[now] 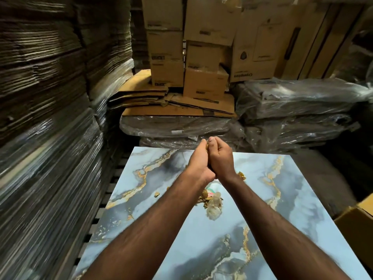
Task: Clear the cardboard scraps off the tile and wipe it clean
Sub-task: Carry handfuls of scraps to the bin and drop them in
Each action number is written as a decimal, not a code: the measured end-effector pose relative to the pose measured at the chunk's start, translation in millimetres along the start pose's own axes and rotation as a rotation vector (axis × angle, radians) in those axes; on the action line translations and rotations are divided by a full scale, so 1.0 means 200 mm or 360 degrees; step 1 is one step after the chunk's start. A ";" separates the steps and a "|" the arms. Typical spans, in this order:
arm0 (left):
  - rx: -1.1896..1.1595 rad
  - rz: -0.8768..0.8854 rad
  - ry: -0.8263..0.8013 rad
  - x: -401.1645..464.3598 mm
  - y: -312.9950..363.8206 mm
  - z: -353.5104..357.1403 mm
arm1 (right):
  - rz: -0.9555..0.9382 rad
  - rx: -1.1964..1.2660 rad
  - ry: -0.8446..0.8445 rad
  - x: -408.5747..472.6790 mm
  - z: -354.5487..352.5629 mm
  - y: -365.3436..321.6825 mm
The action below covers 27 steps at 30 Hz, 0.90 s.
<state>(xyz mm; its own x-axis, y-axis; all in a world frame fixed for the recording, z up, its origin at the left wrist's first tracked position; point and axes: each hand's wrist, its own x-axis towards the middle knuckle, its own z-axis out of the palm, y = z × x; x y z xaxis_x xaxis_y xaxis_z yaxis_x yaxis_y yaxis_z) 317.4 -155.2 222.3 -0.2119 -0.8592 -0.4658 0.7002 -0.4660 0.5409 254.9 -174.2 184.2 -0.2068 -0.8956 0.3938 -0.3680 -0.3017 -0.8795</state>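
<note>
- A tall wall of flattened cardboard sheets (50,98), partly wrapped in clear film, fills the whole left side of the frame.
- The tile (292,209), pale blue marble with grey clouds and gold veins, spreads across the lower centre and lower right, glossy and lying flat.
- Stacked brown boxes (201,57) stand at the top centre, on loose flattened cartons.
- Plastic-wrapped dark bundles (292,110) lie in the middle right, just behind the tile's far edge.
- The corner of an open carton (357,221) shows at the right edge, beside the tile.
- Both forearms reach up from the bottom of the frame and meet in the middle, above the tile's far part.
- The left hand (198,162) and right hand (221,158) are cupped together, palms touching, fingers curled around brown cardboard scraps (206,146) that peek out between the fingertips.
- A small heap of scraps with a clear crumpled bit of film (214,205) sits on the tile just below the wrists.
- Crumbs (241,175) lie by the right wrist, and one fleck (156,194) left of the left forearm.
</note>
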 end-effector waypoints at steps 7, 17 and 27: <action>-0.0025 0.0062 0.0006 -0.10 0.07 -0.06 | -0.0053 -0.0002 -0.0087 -0.13 0.07 -0.08; 0.0481 -0.0065 0.0010 -0.20 0.04 -0.19 | 0.0120 0.0024 0.0028 -0.39 0.08 -0.17; -0.0150 0.0005 0.0341 -0.35 -0.09 -0.18 | -0.0248 0.0234 -0.0373 -0.48 -0.01 -0.13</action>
<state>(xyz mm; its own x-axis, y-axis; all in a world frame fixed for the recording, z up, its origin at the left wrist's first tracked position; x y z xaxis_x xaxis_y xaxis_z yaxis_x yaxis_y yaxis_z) 343.7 -78.7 220.6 -0.0669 -0.7913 -0.6078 0.7634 -0.4328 0.4795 283.3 -80.0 170.0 0.0623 -0.8807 0.4695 -0.2404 -0.4698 -0.8494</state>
